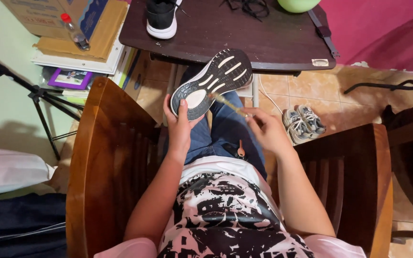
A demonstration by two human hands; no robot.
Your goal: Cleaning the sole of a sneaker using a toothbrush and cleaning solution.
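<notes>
From the head camera, looking down at the seated person's lap, the left hand gripped the heel end of a dark shoe, thumb over the edge of the sole, holding it sole-up with its grey tread and pale bars facing the camera. The shoe hung above the knees in blue jeans, its toe pointing toward the near edge of the dark wooden counter. The right hand, just to the right of the shoe, was closed on a thin pale stick-like tool, blurred, whose far end lay against the middle of the sole. Beyond the shoe, on the counter, stood a second black shoe with a white sole, with a tangle of black laces and part of a green round object farther along the far edge. To the right of the held shoe, down on the tiled floor, lay a pair of grey sneakers. To its left stood the wooden armrest of the chair, and past that a tripod leg and stacked cardboard boxes.
</notes>
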